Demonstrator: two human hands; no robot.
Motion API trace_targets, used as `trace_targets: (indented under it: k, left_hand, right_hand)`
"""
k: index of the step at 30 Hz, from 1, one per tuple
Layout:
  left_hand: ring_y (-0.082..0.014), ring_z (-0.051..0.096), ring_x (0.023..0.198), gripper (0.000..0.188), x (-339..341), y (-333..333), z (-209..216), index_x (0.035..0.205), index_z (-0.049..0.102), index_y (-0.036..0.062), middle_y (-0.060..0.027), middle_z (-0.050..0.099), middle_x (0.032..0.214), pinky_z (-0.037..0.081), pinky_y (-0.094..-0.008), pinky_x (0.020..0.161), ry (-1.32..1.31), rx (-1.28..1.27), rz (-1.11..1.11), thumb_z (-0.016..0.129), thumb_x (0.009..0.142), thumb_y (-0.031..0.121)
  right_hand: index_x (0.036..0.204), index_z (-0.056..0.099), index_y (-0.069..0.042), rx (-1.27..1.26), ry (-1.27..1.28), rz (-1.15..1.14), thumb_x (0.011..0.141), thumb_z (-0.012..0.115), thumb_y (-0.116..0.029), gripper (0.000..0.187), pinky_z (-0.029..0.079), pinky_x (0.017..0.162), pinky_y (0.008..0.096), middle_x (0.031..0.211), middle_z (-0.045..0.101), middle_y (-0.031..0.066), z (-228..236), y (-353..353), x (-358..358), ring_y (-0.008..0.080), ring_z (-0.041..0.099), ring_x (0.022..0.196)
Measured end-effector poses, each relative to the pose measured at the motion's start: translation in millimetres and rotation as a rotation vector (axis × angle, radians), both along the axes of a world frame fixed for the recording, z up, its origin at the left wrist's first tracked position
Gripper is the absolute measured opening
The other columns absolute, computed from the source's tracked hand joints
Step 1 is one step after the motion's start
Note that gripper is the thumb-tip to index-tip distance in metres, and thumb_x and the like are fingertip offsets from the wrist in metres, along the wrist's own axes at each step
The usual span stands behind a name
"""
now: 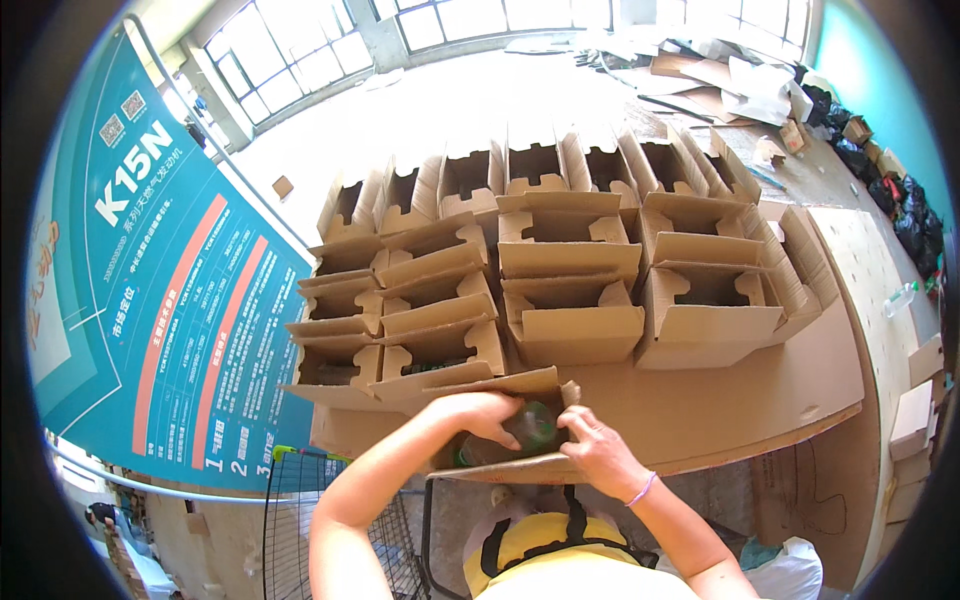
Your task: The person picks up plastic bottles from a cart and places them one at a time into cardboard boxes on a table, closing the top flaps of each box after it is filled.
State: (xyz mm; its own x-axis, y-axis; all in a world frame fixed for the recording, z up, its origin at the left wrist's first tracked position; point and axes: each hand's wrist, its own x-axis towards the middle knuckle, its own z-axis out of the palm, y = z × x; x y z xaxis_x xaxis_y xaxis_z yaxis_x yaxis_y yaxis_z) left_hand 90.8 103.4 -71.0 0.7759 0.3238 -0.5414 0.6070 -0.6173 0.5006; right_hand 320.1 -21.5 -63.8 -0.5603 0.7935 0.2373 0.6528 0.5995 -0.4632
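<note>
An open cardboard box (515, 468) stands at the near edge of the table, in front of me. Inside it is a clear green plastic bottle (537, 425), and a second greenish shape shows at the box's left end. My left hand (482, 414) reaches in over the back left side, its fingers and thumb curled around the green bottle; part of the grip is hidden. At the box's right end, my right hand (600, 448) has its fingers closed on the cardboard flap (570, 394).
Rows of open cardboard boxes (572, 335) cover the cardboard-topped table (740, 405) beyond my hands. A large teal banner (170, 270) stands at left, above a black wire cart (300, 510). Black bags (910, 220) and scrap cardboard (705, 90) lie at far right.
</note>
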Motion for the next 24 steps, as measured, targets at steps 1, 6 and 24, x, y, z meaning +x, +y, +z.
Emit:
trace_targets:
  k: [1,6,24]
  left_hand:
    - [-0.0390,0.060,0.105,0.060,10.3,-1.6,-19.5,0.124,0.052,-0.0016,-0.0256,0.063,0.112,0.048,-0.0436,0.090,0.112,0.028,0.004,0.067,0.083,0.040]
    - [-0.0398,0.059,0.106,0.043,31.5,-15.7,-7.6,0.124,0.055,-0.0001,-0.0255,0.061,0.118,0.048,-0.0458,0.090,0.089,0.042,0.039,0.059,0.090,0.026]
    - [-0.0323,0.054,0.121,0.039,-86.4,-144.8,-33.9,0.108,0.062,0.0022,-0.0175,0.061,0.121,0.042,-0.0422,0.101,-0.659,0.193,1.134,0.078,0.076,0.017]
  right_hand:
    - [0.068,0.064,0.002,0.037,-0.037,0.014,0.070,0.063,-0.007,0.009,0.048,0.096,0.0367,0.115,0.053,0.0166,1.0,-0.4,-4.4,0.0320,0.048,0.121]
    - [0.089,0.067,-0.003,0.105,-0.001,-0.027,0.070,0.066,-0.005,0.018,0.046,0.099,0.0386,0.121,0.053,0.0159,4.1,0.8,-11.4,0.0316,0.047,0.123]
    - [0.122,0.059,-0.004,-0.216,0.702,-0.636,0.082,0.072,-0.019,0.044,0.040,0.102,0.0422,0.125,0.059,0.0181,-51.9,-22.1,-76.3,0.0313,0.054,0.119]
